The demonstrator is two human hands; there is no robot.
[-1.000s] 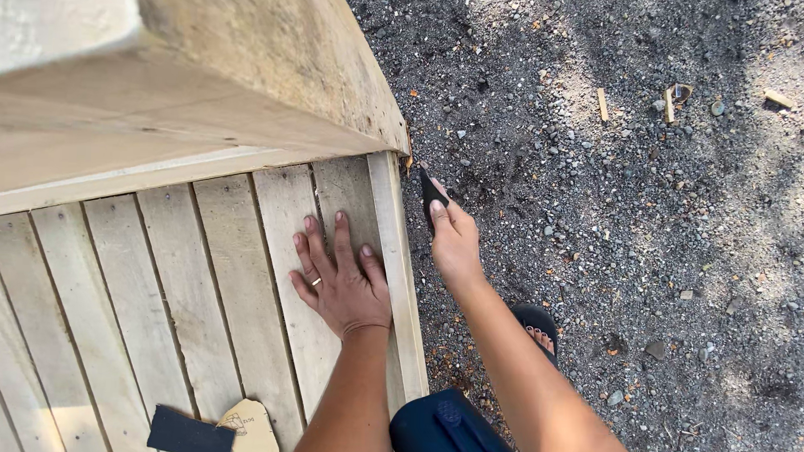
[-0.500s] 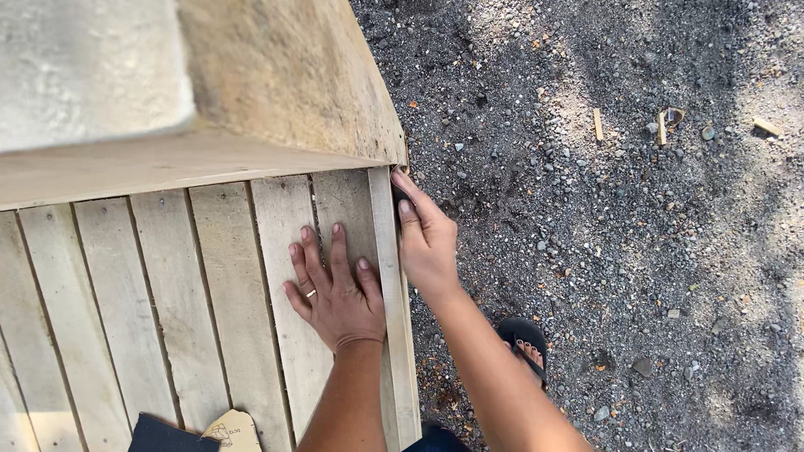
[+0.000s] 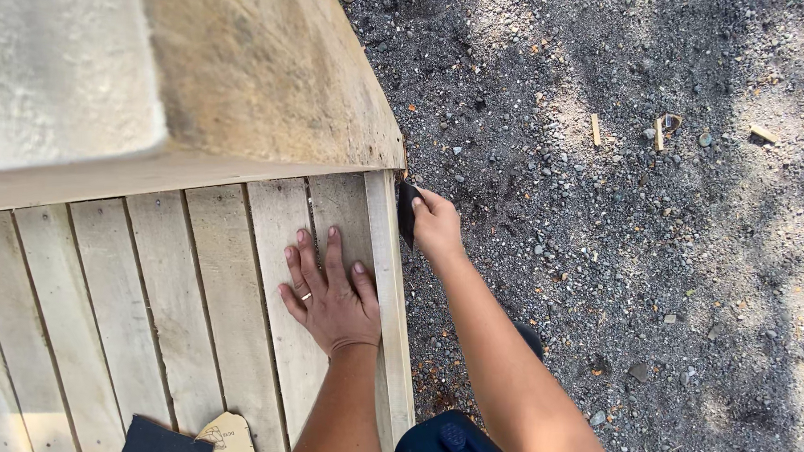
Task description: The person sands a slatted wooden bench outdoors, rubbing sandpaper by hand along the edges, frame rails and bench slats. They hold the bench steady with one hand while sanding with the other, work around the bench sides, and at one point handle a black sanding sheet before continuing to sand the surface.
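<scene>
L hand [image 3: 333, 295] lies flat, fingers spread, palm down on the wooden deck [image 3: 176, 307], gripping nothing, near the deck's edge board [image 3: 389, 279]. R hand [image 3: 436, 223] is clenched around a dark sanding pad [image 3: 406, 213], pressed vs. the outer side of that edge board, just under the sloped plywood panel [image 3: 265, 70]. Gravel [image 3: 615, 260] lies beyond the edge board.

Pale tan wood planks [image 3: 212, 300]; dark grey speckled gravel [image 3: 597, 260]; black sanding pad [image 3: 406, 213]; gold ring [image 3: 306, 296].

No packages, labels, signs, screens
</scene>
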